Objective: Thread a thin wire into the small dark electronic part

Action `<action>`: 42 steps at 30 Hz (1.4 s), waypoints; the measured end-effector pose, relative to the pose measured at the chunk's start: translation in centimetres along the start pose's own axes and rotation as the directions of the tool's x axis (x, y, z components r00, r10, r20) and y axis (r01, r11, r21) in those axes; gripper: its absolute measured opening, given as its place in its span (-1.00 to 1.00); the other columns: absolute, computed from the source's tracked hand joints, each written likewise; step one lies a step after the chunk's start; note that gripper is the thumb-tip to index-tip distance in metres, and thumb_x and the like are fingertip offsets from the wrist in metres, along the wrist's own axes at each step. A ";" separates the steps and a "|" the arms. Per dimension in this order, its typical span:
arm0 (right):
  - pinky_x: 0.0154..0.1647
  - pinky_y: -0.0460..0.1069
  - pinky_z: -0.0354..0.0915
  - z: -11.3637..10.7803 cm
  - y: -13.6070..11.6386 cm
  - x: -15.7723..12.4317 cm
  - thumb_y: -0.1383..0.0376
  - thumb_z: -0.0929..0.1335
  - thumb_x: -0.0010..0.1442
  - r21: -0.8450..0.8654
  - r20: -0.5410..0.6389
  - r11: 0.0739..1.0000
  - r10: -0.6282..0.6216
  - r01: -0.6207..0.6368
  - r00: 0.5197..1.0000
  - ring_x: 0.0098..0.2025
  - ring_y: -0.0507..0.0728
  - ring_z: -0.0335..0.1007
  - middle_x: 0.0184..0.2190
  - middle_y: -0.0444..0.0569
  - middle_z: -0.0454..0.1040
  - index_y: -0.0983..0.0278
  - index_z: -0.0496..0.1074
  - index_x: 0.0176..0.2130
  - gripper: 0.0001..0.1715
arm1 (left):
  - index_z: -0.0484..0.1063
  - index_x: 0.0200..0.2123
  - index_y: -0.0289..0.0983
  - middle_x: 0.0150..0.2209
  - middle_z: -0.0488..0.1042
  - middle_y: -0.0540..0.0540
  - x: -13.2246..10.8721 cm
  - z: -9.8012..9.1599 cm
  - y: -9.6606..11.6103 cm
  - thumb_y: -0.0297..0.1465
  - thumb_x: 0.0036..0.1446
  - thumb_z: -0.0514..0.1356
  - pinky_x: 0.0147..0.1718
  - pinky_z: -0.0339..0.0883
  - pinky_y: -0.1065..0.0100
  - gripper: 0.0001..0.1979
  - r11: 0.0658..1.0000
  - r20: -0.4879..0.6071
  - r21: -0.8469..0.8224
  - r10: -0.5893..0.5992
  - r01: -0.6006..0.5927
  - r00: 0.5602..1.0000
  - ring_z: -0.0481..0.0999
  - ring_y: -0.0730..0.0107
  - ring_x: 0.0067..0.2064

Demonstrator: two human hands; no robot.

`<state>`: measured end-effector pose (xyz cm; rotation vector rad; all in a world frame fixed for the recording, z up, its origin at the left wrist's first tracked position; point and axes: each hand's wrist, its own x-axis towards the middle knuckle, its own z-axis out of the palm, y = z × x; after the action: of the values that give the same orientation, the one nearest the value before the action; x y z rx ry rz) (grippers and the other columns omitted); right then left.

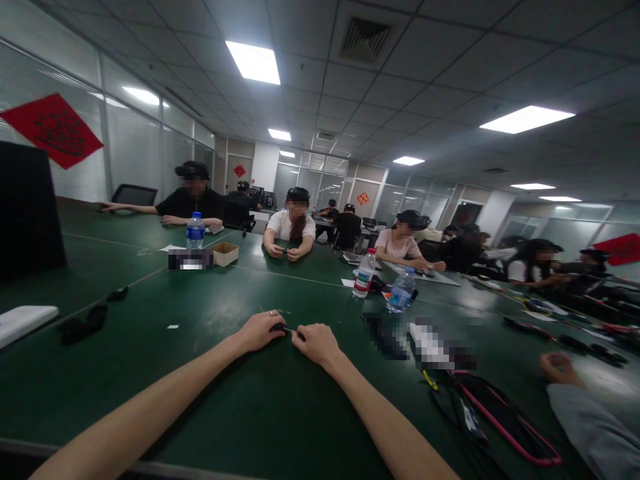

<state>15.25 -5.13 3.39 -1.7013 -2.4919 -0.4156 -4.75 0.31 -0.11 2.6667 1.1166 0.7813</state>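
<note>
Both my forearms reach over the green table (210,393), and my hands meet near its middle. My left hand (262,330), with a ring on one finger, is closed in a pinch around a small black piece (281,327). A thin, light-coloured bit sticks out from that piece toward my right hand (316,342). The fingers of my right hand are closed too, knuckles up, just beside it. What sits between them is hidden and too small to name.
Two water bottles (365,273) (401,291) stand ahead to the right. Right of my arm lie cables and a pink-edged black item (507,417), near another person's grey sleeve (590,427). An open cardboard box (225,254), another bottle (195,231) and black pieces (85,325) are leftward. People sit opposite.
</note>
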 end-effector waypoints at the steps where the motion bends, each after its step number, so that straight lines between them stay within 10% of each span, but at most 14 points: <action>1: -0.32 -0.10 0.23 0.0 0.0 0.0 0.02 0.08 0.29 0.003 0.001 1.000 -0.004 0.004 1.000 -0.36 0.07 0.44 -0.37 -0.02 0.53 0.21 0.49 -0.29 -0.46 | 0.41 -0.16 -0.18 -0.16 0.42 -0.06 0.0 0.0 0.0 -0.23 0.16 0.10 -0.16 0.26 0.36 -0.76 1.000 0.000 0.000 -0.003 0.003 1.000 0.42 0.35 -0.16; 42: -0.37 -0.10 0.22 -0.3 0.8 0.4 0.00 0.04 0.30 0.012 0.045 0.999 -0.037 0.037 0.998 -0.39 0.05 0.41 -0.37 -0.01 0.51 0.24 0.47 -0.30 -0.40 | 0.41 -0.16 -0.18 -0.15 0.43 -0.06 -0.1 -0.2 0.2 -0.20 0.15 0.09 -0.22 0.28 0.36 -0.74 0.998 -0.020 0.059 -0.026 0.027 0.999 0.43 0.33 -0.18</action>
<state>15.79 -4.63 3.92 -1.6815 -2.5553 -0.3704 -4.77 0.08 0.12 2.6927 1.1953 0.7828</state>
